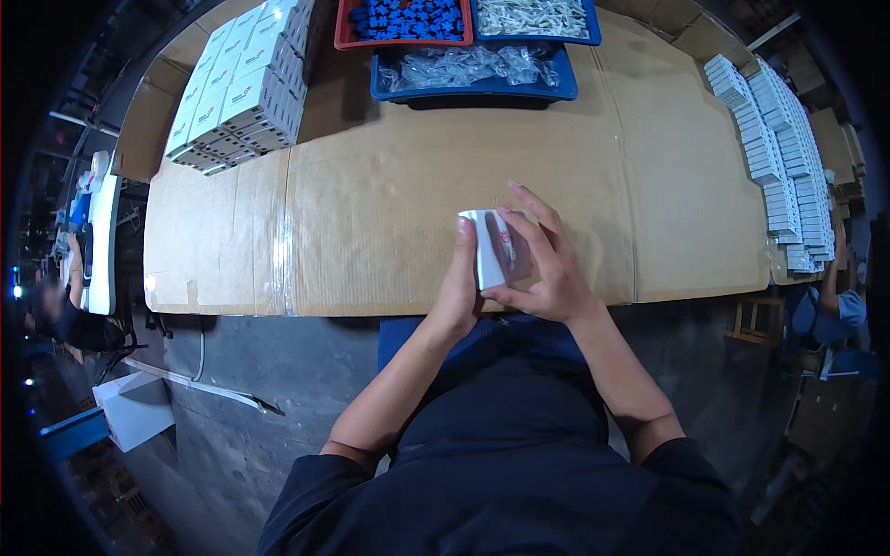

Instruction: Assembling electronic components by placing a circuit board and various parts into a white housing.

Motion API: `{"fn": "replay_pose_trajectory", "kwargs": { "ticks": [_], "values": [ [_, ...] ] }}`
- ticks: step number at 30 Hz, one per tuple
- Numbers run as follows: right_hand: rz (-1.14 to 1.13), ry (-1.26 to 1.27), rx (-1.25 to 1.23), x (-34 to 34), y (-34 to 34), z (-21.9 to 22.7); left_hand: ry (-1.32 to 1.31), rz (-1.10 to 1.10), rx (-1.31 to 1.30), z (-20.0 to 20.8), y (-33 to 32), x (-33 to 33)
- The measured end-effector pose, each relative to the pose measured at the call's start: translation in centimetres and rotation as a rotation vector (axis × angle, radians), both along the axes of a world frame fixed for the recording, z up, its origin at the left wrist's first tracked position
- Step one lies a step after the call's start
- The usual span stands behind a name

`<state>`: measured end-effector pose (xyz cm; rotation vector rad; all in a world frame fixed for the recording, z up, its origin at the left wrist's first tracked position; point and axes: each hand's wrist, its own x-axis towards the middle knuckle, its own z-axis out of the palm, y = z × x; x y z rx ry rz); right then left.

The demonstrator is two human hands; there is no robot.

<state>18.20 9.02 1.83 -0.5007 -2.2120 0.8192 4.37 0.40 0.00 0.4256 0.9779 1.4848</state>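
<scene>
A small white box [488,255] with red and grey print on one side is held upright between my two hands, just above the near edge of the cardboard-covered table [389,213]. My left hand [458,289] grips its left side, thumb pointing up along it. From the right, my right hand [556,273] closes round the box. Its thumb touches the lower corner and its fingers arch over the printed side. The box's inside cannot be made out.
At the back stand a red bin [402,43] of blue pieces, a blue bin [538,38] of small white pieces and a blue tray [475,94] of clear plastic bags. Stacked white boxes [243,88] rise at left; piled white packages [779,153] line the right edge. People work at both sides.
</scene>
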Motion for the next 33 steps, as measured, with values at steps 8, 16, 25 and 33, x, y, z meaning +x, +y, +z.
{"fn": "replay_pose_trajectory", "kwargs": {
  "ticks": [8,16,25,33],
  "values": [
    [0.199,0.020,0.229,0.0,1.7,-0.4,-0.238,-0.157,-0.107,0.9,-0.9,0.1],
    [0.173,0.542,-0.233,-0.1,2.1,-2.1,-0.409,-0.131,-0.116,-0.2,-0.4,-0.9],
    [-0.242,-0.046,-0.011,0.6,6.0,-4.4,0.805,0.160,0.097,-3.5,1.0,-6.2],
    [-0.136,-0.526,0.092,6.0,1.3,-3.5,1.660,0.014,0.010,-4.2,-4.9,-7.2]
  ]
}}
